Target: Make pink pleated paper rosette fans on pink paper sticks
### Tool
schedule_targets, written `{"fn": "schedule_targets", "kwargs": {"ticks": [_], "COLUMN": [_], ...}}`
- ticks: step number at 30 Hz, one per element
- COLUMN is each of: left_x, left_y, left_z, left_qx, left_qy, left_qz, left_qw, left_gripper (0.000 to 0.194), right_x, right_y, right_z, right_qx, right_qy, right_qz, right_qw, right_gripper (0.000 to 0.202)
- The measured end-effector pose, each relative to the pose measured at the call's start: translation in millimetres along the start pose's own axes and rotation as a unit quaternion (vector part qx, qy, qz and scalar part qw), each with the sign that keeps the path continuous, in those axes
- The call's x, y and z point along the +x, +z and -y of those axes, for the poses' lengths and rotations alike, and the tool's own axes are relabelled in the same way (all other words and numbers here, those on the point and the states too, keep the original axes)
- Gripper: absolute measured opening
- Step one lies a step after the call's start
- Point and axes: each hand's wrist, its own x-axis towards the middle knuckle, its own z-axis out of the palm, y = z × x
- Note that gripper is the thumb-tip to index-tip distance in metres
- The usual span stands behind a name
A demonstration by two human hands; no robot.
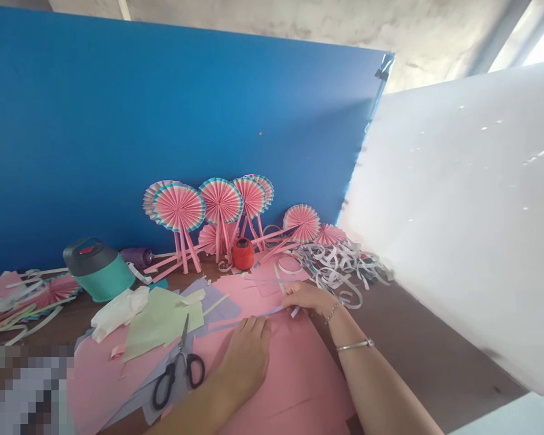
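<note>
My left hand (pixel 249 349) lies flat, palm down, on a large sheet of pink paper (pixel 294 374). Fingertips of my right hand (pixel 304 296) pinch a narrow pale lavender paper strip (pixel 272 312) just above the sheet, and a short whitish end pokes out below them. Bracelets circle the right wrist. Left of my left hand, black-handled scissors (pixel 181 362) lie with their blades partly spread. Beneath and around them are light green paper (pixel 156 323), lavender paper (pixel 222 302) and more pink paper.
Pleated pink paper rosettes (pixel 179 206) on paper legs lean against a blue partition (pixel 185 103). Before them stands a red container (pixel 243 254). A teal tub (pixel 104 275) and crumpled white tissue (pixel 120 313) are at left. Curled paper strips (pixel 340 266) heap beside a white panel (pixel 471 229).
</note>
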Motion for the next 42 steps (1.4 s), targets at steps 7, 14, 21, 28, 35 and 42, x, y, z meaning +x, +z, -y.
{"fn": "schedule_targets", "kwargs": {"ticks": [7,14,21,28,35,42], "left_x": [6.9,5.3,7.0,9.9,11.4,10.8], "left_y": [-5.4,-6.9,-1.5,4.3,9.1,8.5], "left_z": [-3.7,-6.7,-4.4,-6.6,-4.8,-5.7], "left_qx": [0.012,0.037,0.023,0.017,0.02,0.024], "left_qy": [-0.027,-0.024,-0.029,-0.046,-0.048,-0.046], "left_qz": [0.008,-0.005,0.001,-0.001,-0.013,-0.02], "left_qw": [1.0,0.999,0.999,0.999,0.999,0.998], "left_gripper": [0.04,0.044,0.041,0.039,0.036,0.037], "right_x": [1.7,3.5,3.7,4.3,-0.3,-5.2], "right_y": [0.7,1.2,1.9,2.1,1.5,7.0], "right_z": [-1.4,-2.9,-2.7,-3.6,2.9,10.8], "right_qx": [0.003,-0.013,-0.032,-0.066,-0.114,-0.146], "right_qy": [0.0,0.001,-0.006,-0.02,-0.007,0.025], "right_qz": [0.0,-0.005,-0.012,-0.031,-0.041,-0.058], "right_qw": [1.0,1.0,0.999,0.997,0.993,0.987], "right_gripper": [0.011,0.011,0.014,0.017,0.016,0.017]}}
